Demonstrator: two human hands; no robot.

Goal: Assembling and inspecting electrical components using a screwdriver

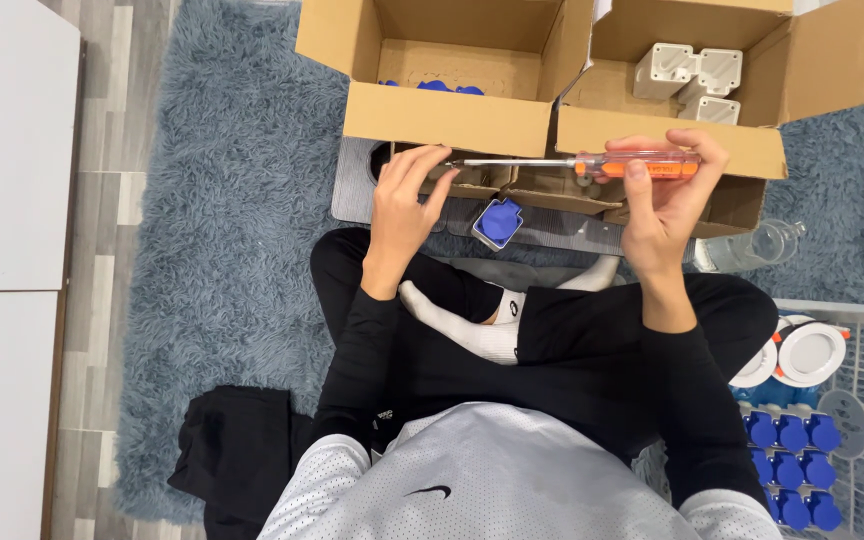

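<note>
Holding an orange-handled screwdriver (pixel 592 163) level in front of two open cardboard boxes (pixel 452 118), my right hand (pixel 664 200) is wrapped around its handle. My left hand (pixel 404 200) pinches a small part at the shaft's tip, fingers narrow. A blue-and-grey socket piece (pixel 498 222) lies on the grey board (pixel 352 190) just below, untouched.

right hand (pixel 664 205) gripping orange-handled screwdriver (pixel 592 163) held level, left hand (pixel 402 205) pinching its tip, blue socket (pixel 499 222) below on grey board (pixel 352 190), two open cardboard boxes (pixel 452 118) behind, shaggy blue rug (pixel 232 230)
</note>
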